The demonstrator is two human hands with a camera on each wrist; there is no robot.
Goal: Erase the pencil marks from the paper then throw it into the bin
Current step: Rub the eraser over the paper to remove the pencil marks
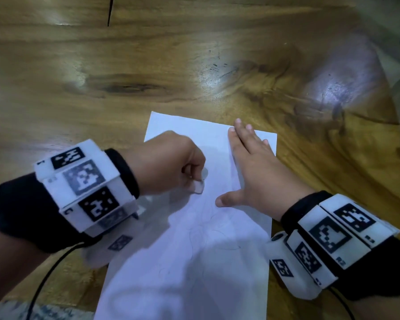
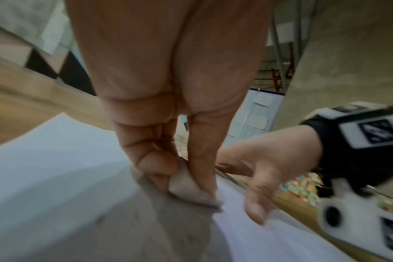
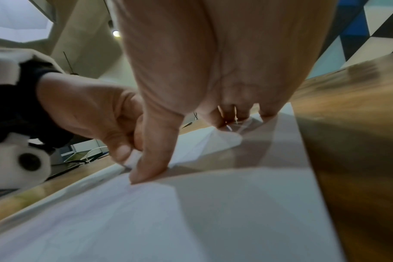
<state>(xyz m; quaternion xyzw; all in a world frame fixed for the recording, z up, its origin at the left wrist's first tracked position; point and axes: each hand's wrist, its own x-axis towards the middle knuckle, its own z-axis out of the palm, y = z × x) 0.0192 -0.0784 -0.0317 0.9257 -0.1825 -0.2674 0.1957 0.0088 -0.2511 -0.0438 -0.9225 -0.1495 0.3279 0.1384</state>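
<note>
A white sheet of paper (image 1: 189, 262) with faint pencil lines lies on the wooden table (image 1: 102, 77). My left hand (image 1: 171, 165) pinches a small pale eraser (image 1: 198, 187) and holds its tip against the paper near the sheet's middle. In the left wrist view the eraser (image 2: 186, 189) sits between thumb and curled fingers, touching the paper (image 2: 56, 177). My right hand (image 1: 249, 167) lies flat with straight fingers on the sheet's right side. The right wrist view shows that hand's thumb (image 3: 153, 159) pressing on the paper (image 3: 213, 212). No bin is in view.
Bare wooden table surrounds the sheet on the far, left and right sides, with the table's right edge (image 1: 393, 100) at the upper right. A black cable (image 1: 42, 285) runs from my left wristband toward the near edge.
</note>
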